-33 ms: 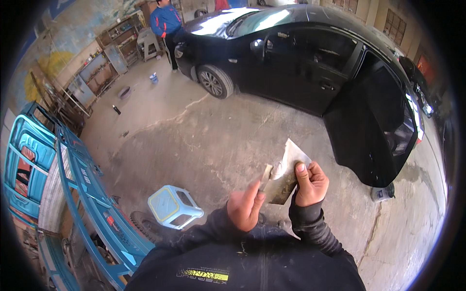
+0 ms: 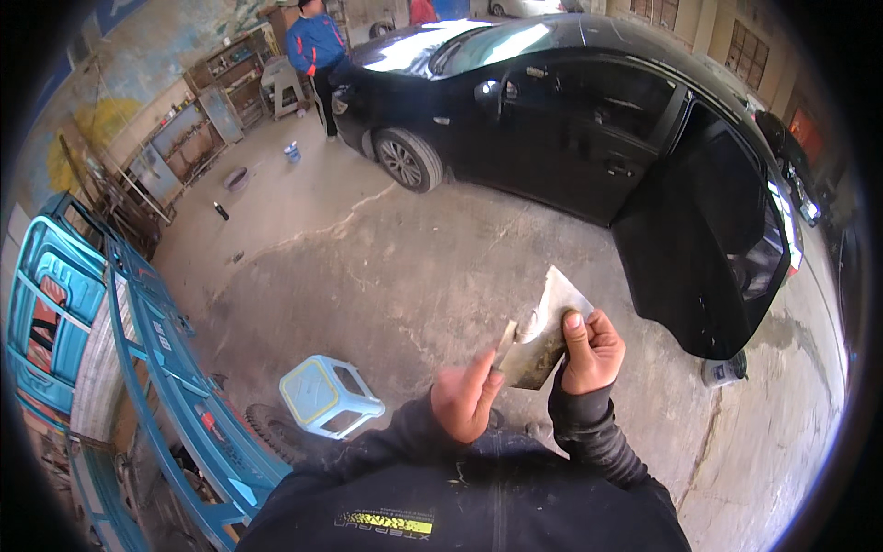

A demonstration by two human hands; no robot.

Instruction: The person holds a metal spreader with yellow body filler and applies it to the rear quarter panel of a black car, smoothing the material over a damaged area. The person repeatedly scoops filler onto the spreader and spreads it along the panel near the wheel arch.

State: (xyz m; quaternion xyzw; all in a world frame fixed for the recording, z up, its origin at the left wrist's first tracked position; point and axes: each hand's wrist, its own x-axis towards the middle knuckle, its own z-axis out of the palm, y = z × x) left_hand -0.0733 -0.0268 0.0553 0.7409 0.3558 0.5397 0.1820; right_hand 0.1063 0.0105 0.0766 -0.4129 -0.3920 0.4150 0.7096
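Observation:
In front of my body, my right hand [image 2: 593,350] pinches a thin flat plate [image 2: 538,363], thumb on top, at its right edge. The plate is dark and stained at its lower part and whitish toward its pointed upper corner. A lump of pale paste, like filler putty [image 2: 530,327], sits near its left edge. My left hand [image 2: 464,400], a little blurred, closes on a narrow putty knife [image 2: 505,342], seen nearly edge-on. The knife's tip is beside the paste; whether it touches cannot be made out. The knife's handle is hidden in my fingers.
A light-blue plastic stool [image 2: 331,396] stands at lower left beside teal vehicle panels [image 2: 184,368]. Ahead is a black car [image 2: 552,138], its rear door [image 2: 699,248] swung open, with a bucket [image 2: 725,370] below it. A person in blue [image 2: 315,44] stands by the car's front.
The view has shifted very slightly. Both hands keep nearly the same pose, with the plate and the putty knife still close together.

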